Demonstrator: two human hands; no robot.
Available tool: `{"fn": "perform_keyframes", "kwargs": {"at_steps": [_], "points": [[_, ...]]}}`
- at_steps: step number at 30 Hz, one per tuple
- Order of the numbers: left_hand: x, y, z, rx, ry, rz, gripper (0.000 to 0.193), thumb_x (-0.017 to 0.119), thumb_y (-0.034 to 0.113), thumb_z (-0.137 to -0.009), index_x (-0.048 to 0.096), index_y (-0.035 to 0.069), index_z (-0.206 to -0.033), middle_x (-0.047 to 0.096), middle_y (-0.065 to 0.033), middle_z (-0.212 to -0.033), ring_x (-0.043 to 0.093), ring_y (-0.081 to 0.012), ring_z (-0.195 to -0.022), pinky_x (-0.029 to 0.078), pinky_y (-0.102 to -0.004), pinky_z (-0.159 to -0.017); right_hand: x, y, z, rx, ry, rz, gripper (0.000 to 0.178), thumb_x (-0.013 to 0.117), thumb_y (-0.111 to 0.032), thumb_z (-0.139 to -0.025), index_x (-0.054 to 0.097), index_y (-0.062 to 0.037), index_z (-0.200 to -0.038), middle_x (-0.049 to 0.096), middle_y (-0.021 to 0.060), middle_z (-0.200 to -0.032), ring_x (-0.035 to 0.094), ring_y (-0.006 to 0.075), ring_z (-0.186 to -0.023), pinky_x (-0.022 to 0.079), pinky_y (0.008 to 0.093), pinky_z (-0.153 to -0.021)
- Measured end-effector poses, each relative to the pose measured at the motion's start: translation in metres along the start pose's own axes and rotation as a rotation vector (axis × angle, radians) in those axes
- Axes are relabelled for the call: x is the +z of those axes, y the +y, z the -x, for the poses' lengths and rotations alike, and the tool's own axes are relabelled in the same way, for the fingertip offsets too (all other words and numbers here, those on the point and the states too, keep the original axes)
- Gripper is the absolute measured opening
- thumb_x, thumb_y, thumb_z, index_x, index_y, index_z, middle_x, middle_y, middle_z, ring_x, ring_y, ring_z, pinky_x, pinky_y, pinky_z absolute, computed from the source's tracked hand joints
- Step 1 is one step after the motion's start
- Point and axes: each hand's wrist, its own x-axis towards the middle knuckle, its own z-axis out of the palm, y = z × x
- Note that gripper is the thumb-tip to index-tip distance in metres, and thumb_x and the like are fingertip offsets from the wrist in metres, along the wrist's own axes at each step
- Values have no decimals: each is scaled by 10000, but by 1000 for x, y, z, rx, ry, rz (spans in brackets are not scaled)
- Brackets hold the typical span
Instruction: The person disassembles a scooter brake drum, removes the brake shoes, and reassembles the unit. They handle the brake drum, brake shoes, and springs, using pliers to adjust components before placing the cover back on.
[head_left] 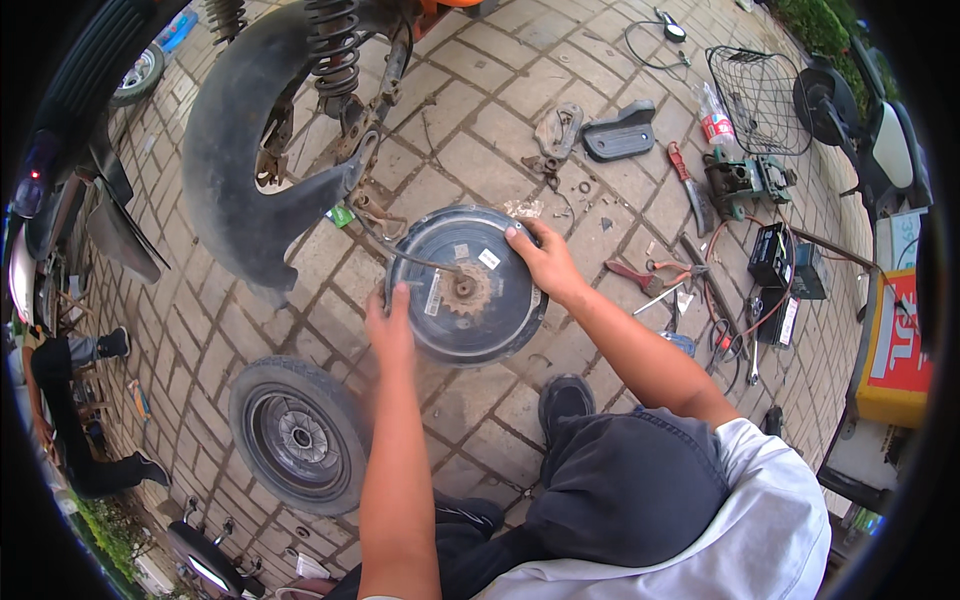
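Observation:
A round black hub motor [505, 310] with a rusty toothed disc at its centre and a few small labels is between my two hands. My left hand [388, 330] grips its left rim, thumb lying on the face. Across the upper right rim my right hand [548, 265] is clasped, the fingers curling behind it. A dark cable [405, 254] runs from the hub's centre toward the scooter's swingarm [335, 185]. Beside my left forearm, a tyred wheel [300, 435] lies flat on the paving.
Ahead stands a scooter's rear mudguard [215, 190] with a coil spring [332, 45]. To the right lie pliers [675, 268], a red-handled knife-like tool [690, 190], a black plastic footrest-like part [618, 132], a battery [770, 257] and a wire basket [760, 100]. Another person's legs [85, 400] show at left.

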Motion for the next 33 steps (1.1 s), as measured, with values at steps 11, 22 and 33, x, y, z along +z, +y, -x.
{"fn": "perform_keyframes", "kwargs": {"at_steps": [11,22,33], "points": [[13,21,10,-91,-18,462,446,686,228,-939,564,-56,-1260,644,-113,-1159,627,-190,-1016,504,-310,-889,-1,1,0,-168,-62,-164,540,642,-179,-935,481,25,-1408,568,146,-1343,538,207,-1219,415,310,-1045],[-2,136,50,-10,73,361,362,631,227,-977,587,-65,-1186,665,-107,-1065,642,-157,-887,523,-281,-794,-10,-85,36,-225,-44,-175,529,627,-260,-976,501,66,-1373,602,163,-1292,564,188,-1167,432,297,-1014],[7,11,29,-145,171,-151,706,526,429,-1002,368,-105,-1434,472,-292,-1417,487,-388,-1288,364,-408,-1082,20,-1,-2,-194,-53,23,524,586,-306,-982,501,11,-1391,588,202,-1338,559,269,-1241,419,340,-1050]]}}
